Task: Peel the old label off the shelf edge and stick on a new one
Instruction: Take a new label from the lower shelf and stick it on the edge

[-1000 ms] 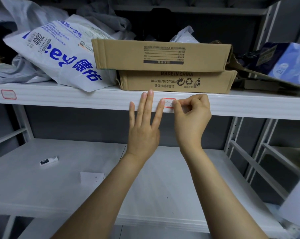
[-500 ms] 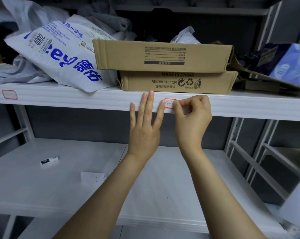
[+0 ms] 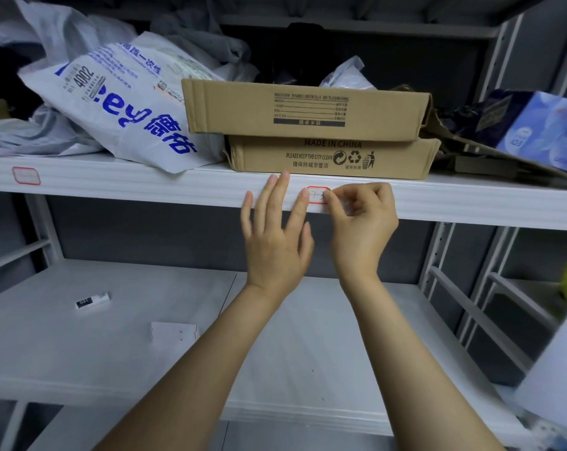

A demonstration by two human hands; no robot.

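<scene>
On the lower shelf (image 3: 80,369), nearest, lie a small white sheet of paper (image 3: 174,333) and, further left, a little white stick (image 3: 91,301) with a dark tag. Above them both forearms reach up to the white shelf edge (image 3: 145,185). The left hand (image 3: 275,245) is spread flat with straight fingers (image 3: 277,196) against that edge, its forefinger tip touching the left end of the label (image 3: 316,195). This red-bordered label with handwriting sits on the edge between the two hands. The right hand (image 3: 361,229) has its fingers curled in, with thumb and forefinger tips pinching at the label's right end; whether that end has lifted cannot be told. Far to the left on the same edge is a second label (image 3: 26,175), also red-bordered. On the shelf behind, two flat cardboard boxes (image 3: 308,105) are stacked just above the hands, a white printed bag (image 3: 122,102) slumps to their left and a blue pack (image 3: 542,125) lies to the right.
</scene>
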